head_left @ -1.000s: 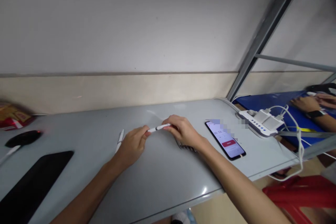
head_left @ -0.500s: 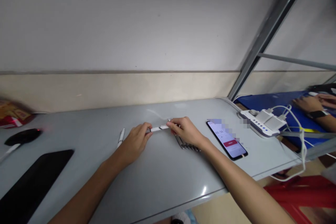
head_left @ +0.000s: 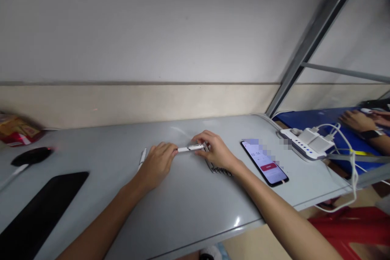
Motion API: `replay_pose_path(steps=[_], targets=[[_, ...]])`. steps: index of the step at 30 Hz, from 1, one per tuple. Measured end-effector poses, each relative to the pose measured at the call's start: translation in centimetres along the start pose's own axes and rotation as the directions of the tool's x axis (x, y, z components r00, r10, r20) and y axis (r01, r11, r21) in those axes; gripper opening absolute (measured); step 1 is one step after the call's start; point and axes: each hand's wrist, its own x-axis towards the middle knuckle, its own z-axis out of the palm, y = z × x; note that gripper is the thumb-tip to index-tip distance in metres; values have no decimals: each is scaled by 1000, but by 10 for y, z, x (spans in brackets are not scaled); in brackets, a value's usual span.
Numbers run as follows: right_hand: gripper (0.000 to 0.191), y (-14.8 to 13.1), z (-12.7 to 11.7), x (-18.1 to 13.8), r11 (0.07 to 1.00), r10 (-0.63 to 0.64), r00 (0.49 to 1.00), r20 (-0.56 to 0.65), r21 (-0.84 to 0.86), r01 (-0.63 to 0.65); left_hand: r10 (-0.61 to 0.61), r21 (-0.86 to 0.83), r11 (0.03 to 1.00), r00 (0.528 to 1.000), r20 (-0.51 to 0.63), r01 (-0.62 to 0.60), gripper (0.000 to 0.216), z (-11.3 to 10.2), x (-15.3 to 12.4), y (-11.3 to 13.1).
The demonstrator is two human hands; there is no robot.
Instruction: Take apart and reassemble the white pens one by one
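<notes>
A white pen point(head_left: 186, 148) with a silver clip lies level just above the desk, between my two hands. My left hand point(head_left: 160, 160) is closed round its left end, the fingertips pinched on the barrel. My right hand point(head_left: 215, 150) is at the clip end, with the index finger above the pen and the thumb below it, spread apart. Under the right hand, several pens point(head_left: 221, 170) lie side by side, their silver tips showing and the rest hidden by the hand. Another white pen point(head_left: 142, 157) rests beside my left wrist, partly covered.
A phone point(head_left: 265, 163) with a timer lies to the right, before a white power strip point(head_left: 304, 144) with chargers and cables. At left are a black mouse-like object point(head_left: 32, 156), a black flat slab point(head_left: 45, 211) and a red packet point(head_left: 18, 130). Another person's hands point(head_left: 359, 122) are far right.
My right hand's fingers have spread from their pinch, baring the pen's clip end. My left hand has shifted slightly right along the pen. The view has moved a little.
</notes>
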Motion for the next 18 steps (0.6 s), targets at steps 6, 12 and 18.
replay_pose_path(steps=[6, 12, 18], targets=[[12, 3, 0, -1, 995, -56, 996, 73, -78, 62, -43, -31, 999, 999, -5, 42, 32, 1, -1, 3], [14, 8, 2, -1, 968, -187, 982, -9, -173, 183, -131, -236, 962, 990, 49, 139, 33, 2, 1, 6], [16, 15, 0, 1, 944, -258, 963, -73, -230, 235, -200, -336, 918, 977, 69, 211, 34, -9, 1, 2]])
